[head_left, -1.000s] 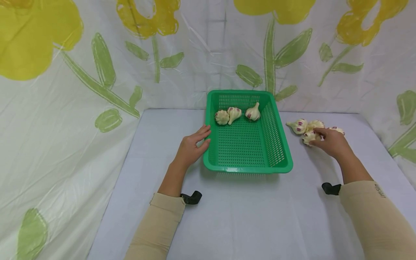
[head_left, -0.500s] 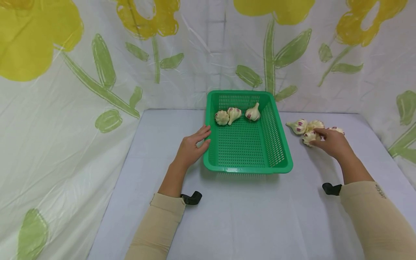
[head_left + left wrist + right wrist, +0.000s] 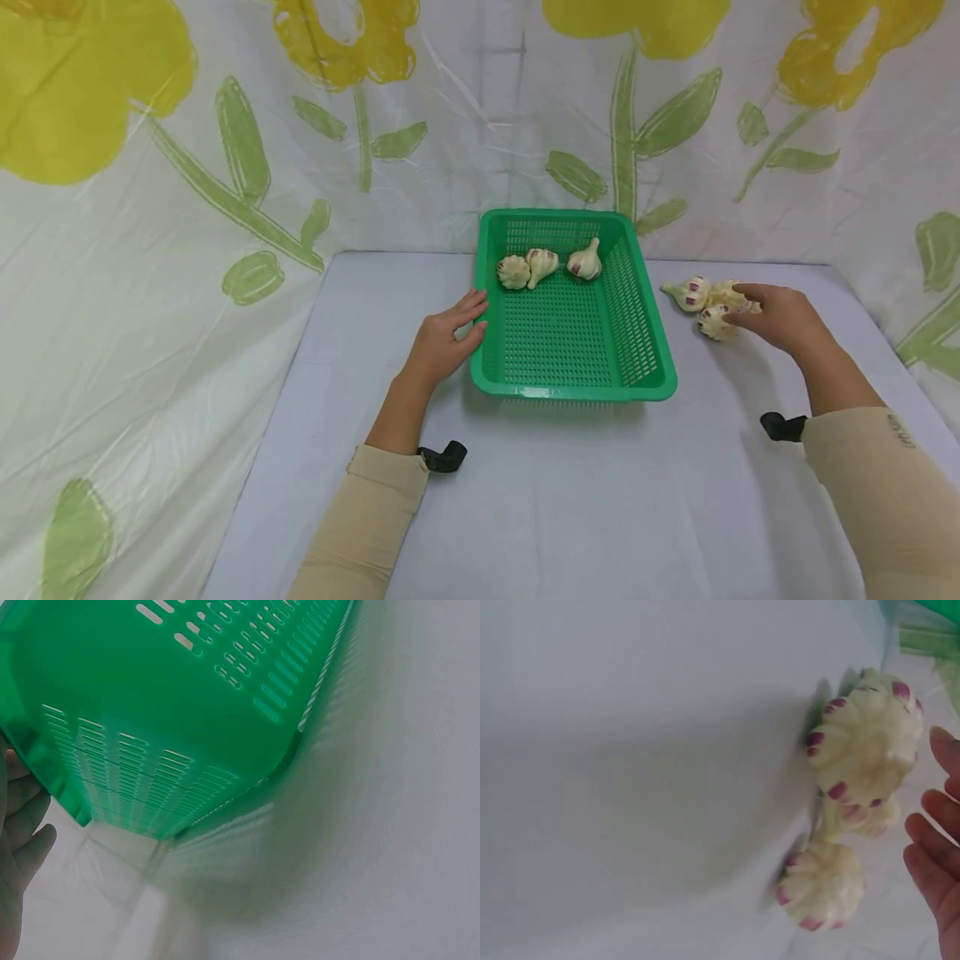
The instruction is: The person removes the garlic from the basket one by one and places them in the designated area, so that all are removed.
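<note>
A green plastic basket (image 3: 555, 392) stands on the table with three garlic bulbs near its far end, one of them the bulb (image 3: 584, 261). My left hand (image 3: 441, 340) rests its extended fingers on the basket's left rim; in the left wrist view those fingers (image 3: 26, 825) show beside it. To the right of the basket, several purple-marked garlic bulbs lie bunched together, including a front bulb (image 3: 716, 322) and a left bulb (image 3: 687, 293). My right hand (image 3: 783, 317) hovers just over this group, partly covering it. In the right wrist view, its fingers are apart from the nearest bulb (image 3: 866, 742).
A white cloth covers the table (image 3: 570, 508). Behind and beside it hangs a white curtain (image 3: 450, 158) printed with yellow flowers and green leaves. Each wrist wears a small black camera, such as the right wrist camera (image 3: 782, 427).
My right hand has lifted off the front garlic bulb and shifted slightly right, its thumb and fingers coming away. The left hand and basket stay where they were.
</note>
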`<move>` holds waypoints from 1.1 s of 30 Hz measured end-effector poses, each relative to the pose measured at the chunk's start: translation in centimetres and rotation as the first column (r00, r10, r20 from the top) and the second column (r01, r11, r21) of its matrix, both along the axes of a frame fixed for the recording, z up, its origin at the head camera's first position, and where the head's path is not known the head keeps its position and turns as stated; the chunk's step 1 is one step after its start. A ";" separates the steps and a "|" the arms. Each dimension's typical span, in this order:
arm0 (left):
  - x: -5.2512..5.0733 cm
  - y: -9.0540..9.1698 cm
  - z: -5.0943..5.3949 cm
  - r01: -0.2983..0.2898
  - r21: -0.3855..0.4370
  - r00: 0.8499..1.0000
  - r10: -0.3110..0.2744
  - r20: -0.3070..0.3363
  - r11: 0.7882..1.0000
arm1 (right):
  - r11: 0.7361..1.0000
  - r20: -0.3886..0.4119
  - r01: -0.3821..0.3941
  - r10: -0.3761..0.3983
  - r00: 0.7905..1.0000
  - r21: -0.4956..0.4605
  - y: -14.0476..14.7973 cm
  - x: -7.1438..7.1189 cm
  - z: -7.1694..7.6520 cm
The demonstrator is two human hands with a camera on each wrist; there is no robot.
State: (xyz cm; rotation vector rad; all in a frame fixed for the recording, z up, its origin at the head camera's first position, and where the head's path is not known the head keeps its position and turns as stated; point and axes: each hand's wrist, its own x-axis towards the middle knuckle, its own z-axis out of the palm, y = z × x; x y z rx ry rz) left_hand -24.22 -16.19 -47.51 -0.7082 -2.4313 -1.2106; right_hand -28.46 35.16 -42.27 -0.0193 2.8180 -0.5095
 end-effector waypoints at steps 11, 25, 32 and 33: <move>0.1 0.0 0.1 -0.002 -0.011 1.000 0.002 0.002 1.000 | 0.982 0.071 -0.173 0.168 0.983 0.072 -1.4 -1.3 3.0; 0.1 0.2 0.1 0.005 -0.011 1.000 -0.005 0.024 1.000 | 0.956 0.082 -0.286 0.280 0.957 0.071 -4.0 -2.8 5.1; 0.1 0.1 0.0 -0.002 -0.010 1.000 0.002 0.010 1.000 | 0.927 0.117 -0.364 0.353 0.928 0.088 -6.3 -4.3 6.7; 0.1 0.1 0.0 -0.003 -0.009 1.000 0.003 0.009 1.000 | 0.922 0.121 -0.376 0.365 0.923 0.092 -6.7 -4.6 7.0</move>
